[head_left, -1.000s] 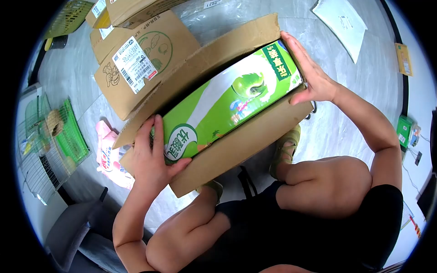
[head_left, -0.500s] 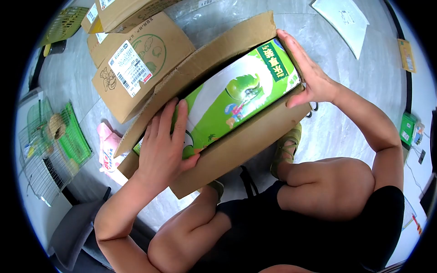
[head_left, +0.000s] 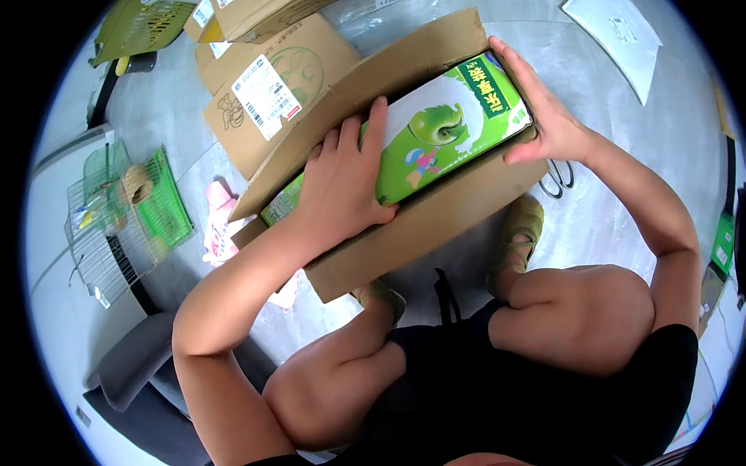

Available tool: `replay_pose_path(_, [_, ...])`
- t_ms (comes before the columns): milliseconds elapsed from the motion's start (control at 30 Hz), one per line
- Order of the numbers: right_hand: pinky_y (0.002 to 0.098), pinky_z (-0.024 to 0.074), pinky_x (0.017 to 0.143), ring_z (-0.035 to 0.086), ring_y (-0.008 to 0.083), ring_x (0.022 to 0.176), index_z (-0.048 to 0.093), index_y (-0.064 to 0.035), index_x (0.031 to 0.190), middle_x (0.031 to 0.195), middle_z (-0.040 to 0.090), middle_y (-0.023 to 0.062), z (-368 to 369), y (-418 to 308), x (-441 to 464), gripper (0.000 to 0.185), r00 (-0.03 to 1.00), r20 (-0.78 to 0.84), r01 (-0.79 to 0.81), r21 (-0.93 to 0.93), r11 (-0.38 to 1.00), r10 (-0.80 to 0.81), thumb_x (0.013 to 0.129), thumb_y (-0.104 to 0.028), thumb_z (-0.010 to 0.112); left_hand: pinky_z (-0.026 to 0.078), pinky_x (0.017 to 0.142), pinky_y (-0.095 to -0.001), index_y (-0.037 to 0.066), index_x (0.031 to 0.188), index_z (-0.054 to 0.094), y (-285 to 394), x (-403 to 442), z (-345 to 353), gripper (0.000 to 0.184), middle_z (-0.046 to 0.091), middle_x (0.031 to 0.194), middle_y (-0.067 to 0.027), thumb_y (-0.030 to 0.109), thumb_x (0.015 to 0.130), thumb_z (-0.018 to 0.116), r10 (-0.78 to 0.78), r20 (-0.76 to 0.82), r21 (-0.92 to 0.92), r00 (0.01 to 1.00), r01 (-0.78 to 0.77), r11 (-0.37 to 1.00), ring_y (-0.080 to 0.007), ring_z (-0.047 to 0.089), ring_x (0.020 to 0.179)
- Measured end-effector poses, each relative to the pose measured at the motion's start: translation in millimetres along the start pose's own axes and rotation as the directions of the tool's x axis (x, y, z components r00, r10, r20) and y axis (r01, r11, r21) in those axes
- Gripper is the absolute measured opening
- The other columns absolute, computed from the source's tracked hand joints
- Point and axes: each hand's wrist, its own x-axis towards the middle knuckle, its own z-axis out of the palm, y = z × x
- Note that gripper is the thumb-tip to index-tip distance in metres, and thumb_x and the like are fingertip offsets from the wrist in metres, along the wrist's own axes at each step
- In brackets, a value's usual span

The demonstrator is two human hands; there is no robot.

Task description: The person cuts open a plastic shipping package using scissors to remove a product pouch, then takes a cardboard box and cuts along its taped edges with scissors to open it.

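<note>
A green and white carton (head_left: pixel 466 140) printed with a green apple lies inside an open cardboard box (head_left: pixel 435 211), its top face showing. My left hand (head_left: pixel 342 175) spans the middle of the carton. Its thumb is at the near edge, and its fingers reach over the far edge, with some fingertips hidden beside the box wall. At the right end, my right hand (head_left: pixel 553 116) is wrapped round the box, fingers on the far corner and thumb on the near one.
More cardboard boxes (head_left: pixel 311 58) stand beyond the open one. A pink-and-white package (head_left: pixel 219 221) and a wire cage (head_left: pixel 116 225) are to the left. Scissors (head_left: pixel 558 179) lie right of the box, and a white mailer (head_left: pixel 618 39) lies at the back right.
My left hand has slid rightward along the carton, from near its left end to its middle. My right hand stays at the box's right end. The whole view has shifted.
</note>
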Motion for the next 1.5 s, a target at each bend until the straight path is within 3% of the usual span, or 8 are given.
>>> replay_pose_path(233, [0.0411,0.0247,0.116,0.026,0.0331,0.143,0.021,-0.0058,0.151,0.155,0.024,0.0178,-2.9,-5.5,-18.2,0.102,0.922,-0.364,-0.161,-0.059,0.985,0.129,0.075,-0.041,0.079,0.047,0.094,-0.0432,0.005,0.152,0.009,7.7,1.9,-10.8,0.126,0.047,0.119,-0.0210,0.026,0.054,0.086,-0.079,0.086,0.034,0.993,0.076,0.997,-0.0398,0.051,0.110])
replay_pose_path(400, [0.0288,0.0458,0.083,0.056,0.0139,0.088,0.055,-0.0049,0.105,0.098,0.060,0.0068,51.4,19.0,-123.2,0.018,0.282,-0.754,-0.327,0.506,0.798,0.594,0.102,-0.021,0.046,0.049,0.092,-0.0449,0.011,0.153,0.006,14.3,8.5,-20.8,0.129,0.047,0.116,-0.0241,0.028,0.054,0.087,-0.092,0.173,0.055,0.981,0.083,0.995,-0.0431,0.054,0.108])
replay_pose_path(467, [0.0271,0.0444,0.071,0.051,0.0116,0.073,0.054,-0.0103,0.092,0.082,0.055,0.0029,97.4,-9.0,-149.8,0.018,0.210,-0.324,-0.408,0.828,0.384,0.922,0.099,-0.027,0.050,0.049,0.092,-0.0447,0.014,0.154,0.004,22.0,15.6,-28.8,0.130,0.048,0.115,-0.0248,0.028,0.054,0.087,-0.114,0.206,0.051,0.972,0.106,0.993,-0.0434,0.055,0.107])
replay_pose_path(567, [0.0342,0.0461,0.086,0.058,0.0209,0.095,0.056,-0.0097,0.113,0.100,0.060,0.0075,170.2,-37.6,-140.5,0.031,0.297,0.499,-0.216,0.866,-0.451,0.814,0.098,-0.035,0.049,0.049,0.093,-0.0445,0.018,0.154,0.003,39.6,27.9,-45.5,0.130,0.048,0.113,-0.0251,0.028,0.054,0.086,-0.175,0.283,0.071,0.943,0.162,0.984,-0.0437,0.056,0.105])
replay_pose_path(667, [0.0404,0.0380,0.106,0.049,0.0249,0.121,0.037,-0.0067,0.143,0.135,0.046,0.0153,254.8,-36.3,-104.2,0.063,0.560,0.576,0.020,0.709,-0.705,0.595,0.097,-0.049,0.048,0.047,0.097,-0.0443,0.021,0.154,0.002,48.7,5.8,-37.3,0.130,0.049,0.116,-0.0264,0.029,0.055,0.085,-0.210,0.293,0.127,0.933,0.180,0.975,-0.0432,0.056,0.108])
replay_pose_path(1067, [0.0446,0.0311,0.112,0.042,0.0254,0.132,0.035,-0.0105,0.146,0.142,0.047,0.0069,161.0,-59.4,-63.1,0.082,0.817,0.092,0.142,0.925,-0.352,0.569,0.091,-0.072,0.035,0.023,0.117,-0.0362,0.009,0.154,0.009,107.1,3.4,-128.8,0.116,0.036,0.149,-0.0197,0.020,0.067,0.084,-0.250,0.186,-0.330,0.950,0.300,0.895,-0.0285,0.035,0.138])
replay_pose_path(1167, [0.0455,0.0367,0.108,0.045,0.0266,0.130,0.038,-0.0084,0.144,0.142,0.048,0.0089,147.2,-24.5,-60.9,0.076,0.975,-0.027,0.183,0.665,-0.725,0.221,0.093,-0.064,0.044,0.028,0.112,-0.0352,0.010,0.154,0.009,111.3,-1.5,-135.8,0.111,0.039,0.145,-0.0177,0.018,0.070,0.081,-0.228,0.140,-0.549,0.964,0.267,0.792,-0.0266,0.038,0.133])
replay_pose_path(1500, [0.0408,0.0466,0.100,0.056,0.0267,0.117,0.045,-0.0017,0.137,0.132,0.055,0.0139,-6.4,-7.8,-115.5,0.066,0.740,0.034,0.122,0.975,-0.183,0.672,0.090,-0.044,0.062,0.043,0.094,-0.0322,0.014,0.154,0.012,91.6,45.9,-68.9,0.096,0.049,0.132,-0.0111,0.009,0.079,0.071,-0.150,0.204,-0.916,0.967,0.243,0.320,-0.0202,0.051,0.116])
